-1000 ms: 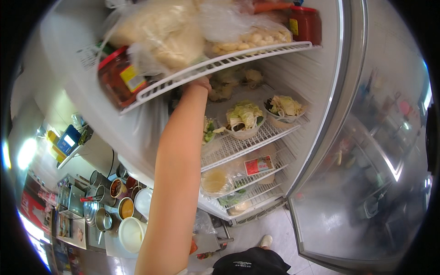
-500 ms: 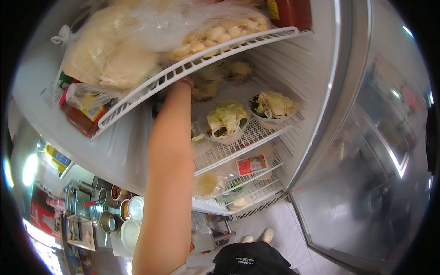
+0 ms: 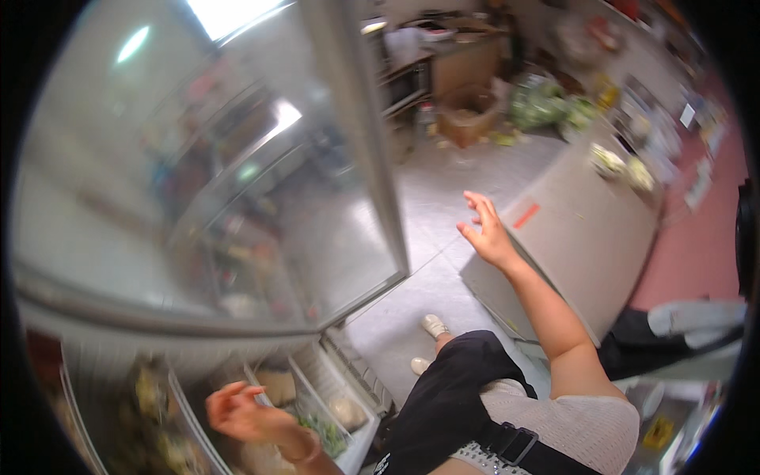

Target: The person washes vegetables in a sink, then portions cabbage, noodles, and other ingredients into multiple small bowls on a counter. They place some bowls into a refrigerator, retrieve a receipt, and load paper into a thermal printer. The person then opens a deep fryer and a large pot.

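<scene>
Both hands are held open and empty, the left hand (image 3: 241,412) raised before the refrigerator shelves (image 3: 317,400), the right hand (image 3: 484,231) beside the steel door (image 3: 237,174).

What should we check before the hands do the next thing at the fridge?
1. Left hand free: ok, open and holding nothing, in front of the fridge shelves.
2. Right hand free: ok, fingers spread in the air above the floor.
3. Fridge door open: ok, swung wide.
4. Food sitting steady on the shelves: cannot tell, too blurred.
5. Floor by the shoes free of spills: cannot tell.
</scene>
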`<state>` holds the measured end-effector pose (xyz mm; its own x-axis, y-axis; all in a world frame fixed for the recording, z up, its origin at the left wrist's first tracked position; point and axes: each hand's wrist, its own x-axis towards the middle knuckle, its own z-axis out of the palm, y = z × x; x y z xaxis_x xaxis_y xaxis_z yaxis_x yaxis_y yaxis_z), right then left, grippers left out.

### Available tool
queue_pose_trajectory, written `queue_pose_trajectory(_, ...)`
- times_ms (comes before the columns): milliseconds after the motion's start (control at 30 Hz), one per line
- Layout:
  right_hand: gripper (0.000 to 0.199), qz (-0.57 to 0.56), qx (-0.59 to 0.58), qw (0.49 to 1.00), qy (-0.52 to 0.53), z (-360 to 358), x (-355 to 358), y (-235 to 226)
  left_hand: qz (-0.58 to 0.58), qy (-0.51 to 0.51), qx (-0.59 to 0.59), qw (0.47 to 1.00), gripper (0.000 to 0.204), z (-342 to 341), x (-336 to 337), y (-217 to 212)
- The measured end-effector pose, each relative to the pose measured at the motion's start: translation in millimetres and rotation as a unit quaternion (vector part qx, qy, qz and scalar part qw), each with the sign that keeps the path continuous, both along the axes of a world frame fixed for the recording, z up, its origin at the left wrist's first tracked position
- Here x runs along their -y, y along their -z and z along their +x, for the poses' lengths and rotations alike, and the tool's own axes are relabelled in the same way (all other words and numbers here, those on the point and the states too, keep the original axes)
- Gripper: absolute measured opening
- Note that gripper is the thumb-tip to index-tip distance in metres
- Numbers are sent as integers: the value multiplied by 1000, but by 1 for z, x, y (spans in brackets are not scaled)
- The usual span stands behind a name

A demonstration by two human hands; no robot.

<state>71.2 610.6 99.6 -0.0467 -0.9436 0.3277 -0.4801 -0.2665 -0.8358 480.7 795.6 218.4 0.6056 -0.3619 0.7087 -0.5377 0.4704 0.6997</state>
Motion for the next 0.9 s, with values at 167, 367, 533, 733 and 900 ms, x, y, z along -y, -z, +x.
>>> queue_pose_trajectory(167, 56, 58, 36, 946, 316, -193, -99, 110, 249, 322, 96, 908, 30, -133, 38, 74)
queue_pose_trajectory(367, 57, 129, 42, 863, 486, -370, -138, 113, 282, 514, 175, 791, 26, -315, 122, 119)
queue_pose_trajectory(533, 60, 144, 42, 836, 528, -503, -113, 128, 295, 639, 248, 666, 37, -520, 199, 153)
queue_pose_trajectory(733, 61, 142, -14, 811, 568, -630, -68, 137, 219, 634, 409, 619, 53, -724, 264, 181)
queue_pose_trajectory(900, 51, 116, -69, 800, 585, -705, -37, 148, 260, 639, 447, 569, 65, -832, 294, 193)
